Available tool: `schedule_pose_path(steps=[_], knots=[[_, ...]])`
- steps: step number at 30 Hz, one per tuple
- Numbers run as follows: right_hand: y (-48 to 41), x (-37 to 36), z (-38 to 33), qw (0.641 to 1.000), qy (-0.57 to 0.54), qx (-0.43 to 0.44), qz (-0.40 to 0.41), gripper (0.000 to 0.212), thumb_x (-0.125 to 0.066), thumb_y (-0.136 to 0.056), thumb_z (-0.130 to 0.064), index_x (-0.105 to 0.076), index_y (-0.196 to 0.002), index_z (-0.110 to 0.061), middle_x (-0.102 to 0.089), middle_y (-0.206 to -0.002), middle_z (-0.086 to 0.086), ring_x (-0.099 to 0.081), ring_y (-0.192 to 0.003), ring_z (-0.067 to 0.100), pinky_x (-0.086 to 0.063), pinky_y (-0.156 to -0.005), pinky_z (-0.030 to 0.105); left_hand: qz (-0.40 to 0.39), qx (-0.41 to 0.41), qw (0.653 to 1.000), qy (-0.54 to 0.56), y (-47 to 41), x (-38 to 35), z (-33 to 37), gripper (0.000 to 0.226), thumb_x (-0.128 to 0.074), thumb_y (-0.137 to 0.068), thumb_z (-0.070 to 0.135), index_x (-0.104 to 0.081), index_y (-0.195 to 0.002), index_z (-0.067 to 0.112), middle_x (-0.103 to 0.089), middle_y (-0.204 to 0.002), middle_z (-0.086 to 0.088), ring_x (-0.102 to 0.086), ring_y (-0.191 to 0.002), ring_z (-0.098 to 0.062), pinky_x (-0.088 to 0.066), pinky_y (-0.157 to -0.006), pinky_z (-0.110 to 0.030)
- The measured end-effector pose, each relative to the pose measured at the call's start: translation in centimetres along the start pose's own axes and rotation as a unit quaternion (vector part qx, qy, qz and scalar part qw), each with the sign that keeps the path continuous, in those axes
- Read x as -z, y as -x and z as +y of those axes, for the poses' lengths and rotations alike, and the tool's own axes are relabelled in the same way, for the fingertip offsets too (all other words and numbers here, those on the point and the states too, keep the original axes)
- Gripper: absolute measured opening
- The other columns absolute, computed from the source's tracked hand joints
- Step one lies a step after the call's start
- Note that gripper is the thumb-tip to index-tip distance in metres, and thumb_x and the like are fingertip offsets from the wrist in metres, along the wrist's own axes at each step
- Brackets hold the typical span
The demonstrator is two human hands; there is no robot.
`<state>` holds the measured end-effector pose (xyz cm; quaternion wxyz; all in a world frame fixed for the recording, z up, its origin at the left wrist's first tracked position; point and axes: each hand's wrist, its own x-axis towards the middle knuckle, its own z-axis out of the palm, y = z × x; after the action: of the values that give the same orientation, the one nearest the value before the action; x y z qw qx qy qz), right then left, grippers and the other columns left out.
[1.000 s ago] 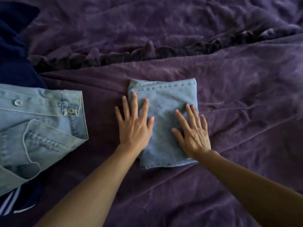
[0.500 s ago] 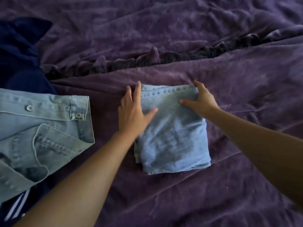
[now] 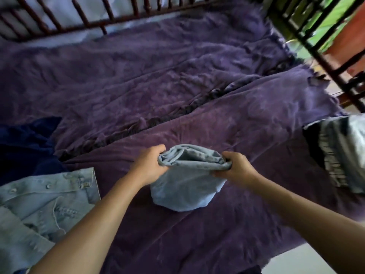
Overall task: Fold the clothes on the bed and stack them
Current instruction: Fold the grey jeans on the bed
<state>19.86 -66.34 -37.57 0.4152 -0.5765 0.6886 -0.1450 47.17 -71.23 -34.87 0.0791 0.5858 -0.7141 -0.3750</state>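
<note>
Head view: left hand (image 3: 150, 165) and right hand (image 3: 235, 169) each grip one end of the folded denim (image 3: 185, 184), near the front edge of the bed (image 3: 246, 123). Risk: hanging layers sag, slip apart, and the fold opens.

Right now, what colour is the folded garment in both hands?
Faded light blue; the folded garment shows best in the head view.

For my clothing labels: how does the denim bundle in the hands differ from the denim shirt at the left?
The denim bundle is folded compact; the denim shirt lies spread out. The left hand and right hand grip the bundle's top edge; no hand holds the shirt. The shirt shows buttons and a pocket; the bundle shows none. Both are pale blue, on the purple bedcover.
</note>
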Motion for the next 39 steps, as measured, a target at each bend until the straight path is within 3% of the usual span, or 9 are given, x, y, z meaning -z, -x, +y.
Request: schedule_pose_path(steps=[3, 6, 11, 19, 22, 27, 32, 36, 39], knots=[[3.7, 6.2, 1.3, 0.996, 0.058, 0.037, 0.050, 0.037, -0.082, -0.066, -0.029, -0.045, -0.067, -0.024, -0.050, -0.057, -0.010, -0.042, -0.054, 0.009, -0.040, -0.057, 0.032, 0.008, -0.032, 0.999, -0.035, 0.5, -0.9, 6.8, 0.028, -0.072, -0.069, 0.009, -0.051, -0.081, 0.023, -0.063, -0.073, 0.004, -0.059, -0.071, -0.020, -0.042, -0.060, -0.033], [6.9, 13.6, 3.4, 0.983, 0.134, 0.090, 0.083, 0.041, -0.077, -0.068, -0.029, -0.037, -0.072, -0.024, -0.047, -0.059, -0.009, -0.048, -0.058, 0.023, -0.040, -0.057, 0.034, 0.010, -0.062, 0.994, -0.087, 0.4, -3.1, 14.1, 0.051, -0.072, -0.069, 0.014, -0.056, -0.115, 0.030, -0.070, -0.102, 0.000, -0.062, -0.095, -0.023, -0.050, -0.074, -0.035], [11.2, 27.0, 8.1, 0.958, 0.210, 0.139, 0.134, 0.030, -0.070, -0.074, -0.033, -0.042, -0.083, -0.024, -0.065, -0.087, 0.000, -0.061, -0.084, 0.033, -0.042, -0.062, 0.037, 0.079, -0.117, 0.979, -0.150, -0.6, -7.2, 27.9, 0.009, -0.062, -0.070, 0.012, -0.060, -0.077, 0.017, -0.067, -0.075, -0.003, -0.061, -0.082, -0.031, -0.044, -0.058, -0.037], [14.7, 47.2, 12.5, 0.920, 0.257, 0.139, 0.261, 0.026, -0.068, -0.077, -0.031, -0.054, -0.096, -0.019, -0.065, -0.088, 0.005, -0.061, -0.085, 0.034, -0.038, -0.061, 0.034, 0.179, -0.191, 0.961, -0.094, -4.3, -11.4, 48.1, 0.002, -0.054, -0.066, 0.018, -0.056, -0.067, 0.018, -0.067, -0.074, -0.013, -0.061, -0.079, -0.040, -0.045, -0.059, -0.040], [13.4, 51.9, 13.3, 0.907, 0.259, 0.136, 0.304, 0.026, -0.069, -0.077, -0.028, -0.055, -0.097, -0.018, -0.066, -0.089, 0.007, -0.060, -0.086, 0.035, -0.035, -0.063, 0.032, 0.213, -0.183, 0.956, -0.087, -6.8, -11.8, 52.6, 0.016, -0.059, -0.072, 0.010, -0.050, -0.066, 0.022, -0.068, -0.078, -0.012, -0.060, -0.084, -0.039, -0.036, -0.057, -0.035], [8.3, 55.7, 15.4, 0.910, 0.225, 0.125, 0.324, 0.023, -0.068, -0.077, -0.022, -0.055, -0.096, -0.020, -0.061, -0.080, 0.002, -0.058, -0.078, 0.032, -0.043, -0.063, 0.034, 0.258, -0.181, 0.947, -0.061, -12.6, -13.9, 55.3, 0.016, -0.060, -0.074, 0.007, -0.052, -0.066, 0.018, -0.067, -0.076, -0.014, -0.059, -0.080, -0.041, -0.030, -0.056, -0.033], [0.9, 55.7, 20.4, 0.935, 0.207, 0.113, 0.265, 0.021, -0.066, -0.075, -0.015, -0.056, -0.093, -0.020, -0.051, -0.075, -0.007, -0.057, -0.077, 0.028, -0.041, -0.062, 0.033, 0.244, -0.133, 0.961, 0.006, -19.3, -19.5, 53.3, 0.007, -0.055, -0.072, 0.010, -0.058, -0.066, 0.008, -0.066, -0.072, -0.018, -0.055, -0.071, -0.044, -0.022, -0.056, -0.032], [-5.3, 54.1, 25.4, 0.959, 0.215, 0.053, 0.178, 0.022, -0.063, -0.074, -0.013, -0.050, -0.086, -0.027, -0.051, -0.072, -0.005, -0.058, -0.076, 0.030, -0.037, -0.059, 0.032, 0.181, -0.072, 0.980, 0.041, -25.8, -24.6, 49.9, 0.017, -0.050, -0.068, 0.016, -0.038, -0.056, 0.017, -0.062, -0.062, -0.015, -0.057, -0.063, -0.043, -0.035, -0.050, -0.037], [-10.1, 53.7, 28.2, 0.970, 0.198, -0.005, 0.142, 0.024, -0.065, -0.075, -0.015, -0.050, -0.089, -0.027, -0.053, -0.075, 0.000, -0.057, -0.077, 0.030, -0.034, -0.060, 0.031, 0.142, -0.029, 0.989, 0.035, -30.5, -26.5, 48.7, 0.024, -0.057, -0.071, 0.008, -0.038, -0.058, 0.017, -0.064, -0.067, -0.013, -0.058, -0.071, -0.042, -0.040, -0.055, -0.041]])
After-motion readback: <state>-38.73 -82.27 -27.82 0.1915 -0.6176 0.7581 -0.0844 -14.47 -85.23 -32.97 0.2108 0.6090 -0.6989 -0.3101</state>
